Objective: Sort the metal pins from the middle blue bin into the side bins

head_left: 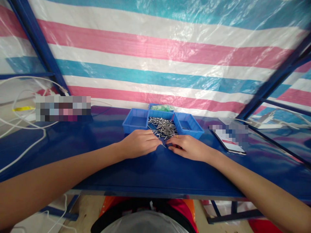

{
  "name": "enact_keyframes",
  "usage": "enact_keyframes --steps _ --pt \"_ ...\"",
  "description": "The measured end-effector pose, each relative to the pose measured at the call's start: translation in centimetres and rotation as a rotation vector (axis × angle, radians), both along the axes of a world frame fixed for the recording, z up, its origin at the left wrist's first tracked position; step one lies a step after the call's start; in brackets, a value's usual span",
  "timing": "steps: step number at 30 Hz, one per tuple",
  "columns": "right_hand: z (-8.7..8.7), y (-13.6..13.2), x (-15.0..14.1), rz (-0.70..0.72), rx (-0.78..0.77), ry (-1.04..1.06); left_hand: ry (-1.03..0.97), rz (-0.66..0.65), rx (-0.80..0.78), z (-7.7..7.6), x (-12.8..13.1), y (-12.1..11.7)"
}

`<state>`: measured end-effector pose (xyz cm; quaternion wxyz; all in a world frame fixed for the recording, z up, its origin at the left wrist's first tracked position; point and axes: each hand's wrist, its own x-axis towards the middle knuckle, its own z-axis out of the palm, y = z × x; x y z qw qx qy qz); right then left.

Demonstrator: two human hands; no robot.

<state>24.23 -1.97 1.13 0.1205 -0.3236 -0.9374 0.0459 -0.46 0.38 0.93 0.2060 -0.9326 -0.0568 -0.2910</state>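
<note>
My left hand [143,143] is closed in a pinch, with the end of a thin silvery metal pin [163,145] showing at its fingertips. Facing it across a small gap is my right hand [186,147], fingers curled down near the tabletop; what they hold, if anything, is too small to make out. Just beyond both hands lies a heap of shiny metal pins [163,127], loose in the middle between blue plastic bins. My fingers hide the near edge of the heap.
A blue bin [131,127] stands left of the heap, another blue bin [194,129] right. Behind sits a bin with a green bag [161,107]. A phone [229,142] lies on the blue table [155,178] at right. White cables [36,145] trail at left.
</note>
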Motion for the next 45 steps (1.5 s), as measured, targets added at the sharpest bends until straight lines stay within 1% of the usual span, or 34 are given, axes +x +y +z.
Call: enact_keyframes --steps 3,5,11,17,22,25,31,37,42,45 --pt "-0.2 0.0 -0.2 0.017 -0.043 0.043 -0.022 -0.067 0.019 0.0 0.1 -0.2" --pt "-0.3 -0.1 -0.4 0.035 -0.067 0.06 -0.02 -0.067 0.022 -0.2 0.1 -0.2" --pt "-0.1 -0.7 -0.6 0.124 -0.138 0.113 0.038 0.087 -0.08 -0.6 0.2 -0.2" --pt "0.0 -0.5 -0.8 0.107 -0.13 0.094 0.121 0.113 -0.111 -0.7 0.5 -0.1" --pt "-0.1 -0.2 -0.7 0.085 -0.119 0.084 0.163 0.17 -0.186 -1.2 0.6 0.0" --pt "-0.1 -0.2 -0.6 0.097 -0.115 0.088 0.193 0.184 -0.181 -1.4 0.7 0.1" --pt "-0.2 -0.3 -0.6 0.088 -0.098 0.066 0.199 0.155 -0.152 -1.3 0.8 0.1" --pt "0.0 -0.3 -0.7 0.099 -0.095 0.057 0.15 0.134 -0.172 -1.3 0.8 0.1" --pt "0.1 -0.4 -0.7 0.104 -0.085 0.049 0.084 0.027 -0.134 -1.0 0.9 -0.2" --pt "0.1 -0.6 -0.7 0.122 -0.091 0.047 0.097 -0.036 -0.153 -0.7 0.9 -0.3"
